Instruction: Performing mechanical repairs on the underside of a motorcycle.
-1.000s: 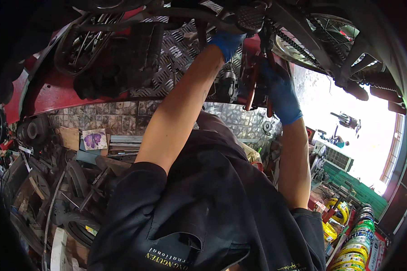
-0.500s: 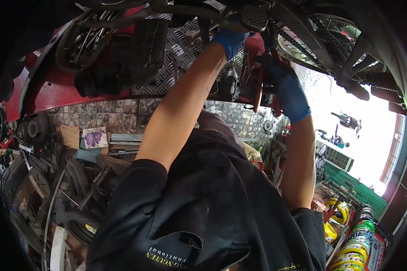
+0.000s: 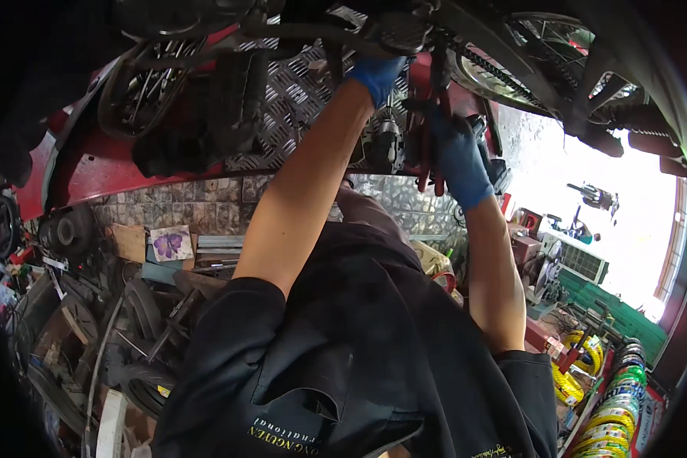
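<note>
My left hand (image 3: 378, 76), in a blue glove, reaches up under the dark underside of a motorbike, beside a ribbed footrest pad (image 3: 403, 34). Its fingers are hidden there, so their grip does not show. My right hand (image 3: 463, 164), also gloved in blue, is lower and to the right, over a group of tools with red handles (image 3: 440, 182). Deep shadow covers its fingertips, and I cannot make out whether they hold a tool. Between the two hands lies a grey-and-black device (image 3: 389, 143) with a rounded metal body.
Above right are the bike's chain (image 3: 485, 67) and a spoked wheel (image 3: 546, 46). A red stand with a metal tread plate (image 3: 286, 99) lies beneath the bike. Tyres and scrap (image 3: 141, 309) crowd the lower left; wrapped tyres (image 3: 614, 420) are stacked at lower right.
My right hand has shifted left and slightly down, closer to the red-handled tools. My left hand has moved a little left and down, remaining under the bike. The view has shifted slightly.
</note>
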Action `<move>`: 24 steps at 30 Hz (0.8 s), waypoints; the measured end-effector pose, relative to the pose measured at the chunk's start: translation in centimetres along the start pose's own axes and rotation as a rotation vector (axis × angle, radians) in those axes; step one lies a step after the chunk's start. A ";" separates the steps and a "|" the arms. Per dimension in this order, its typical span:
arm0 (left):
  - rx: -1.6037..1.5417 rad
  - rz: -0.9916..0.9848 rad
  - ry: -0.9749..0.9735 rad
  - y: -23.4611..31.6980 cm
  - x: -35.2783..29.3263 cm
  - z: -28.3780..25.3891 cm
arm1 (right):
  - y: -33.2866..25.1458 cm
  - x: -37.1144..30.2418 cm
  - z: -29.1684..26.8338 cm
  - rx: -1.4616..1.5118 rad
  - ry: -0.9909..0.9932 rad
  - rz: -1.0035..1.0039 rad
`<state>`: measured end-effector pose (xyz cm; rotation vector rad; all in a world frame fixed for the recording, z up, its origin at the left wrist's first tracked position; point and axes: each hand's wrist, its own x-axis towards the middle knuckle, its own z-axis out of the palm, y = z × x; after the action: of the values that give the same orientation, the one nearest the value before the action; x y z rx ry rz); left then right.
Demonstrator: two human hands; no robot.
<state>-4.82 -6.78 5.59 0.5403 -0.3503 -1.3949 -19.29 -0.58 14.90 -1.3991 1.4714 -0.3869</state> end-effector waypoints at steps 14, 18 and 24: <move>0.276 0.176 0.279 -0.2 0.9 3.1 | 8.8 -5.0 -5.6 0.088 -0.152 0.221; 0.473 0.418 0.331 -0.6 2.0 4.4 | 7.5 -3.5 -6.9 0.195 -0.169 0.266; 0.276 0.378 0.339 -1.7 1.5 5.2 | 12.8 6.2 -8.7 -0.449 -0.128 -0.575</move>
<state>-8.81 -9.17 8.88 0.8750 -0.3497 -0.8760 -32.14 -6.02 5.76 -2.1739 1.0658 -0.3203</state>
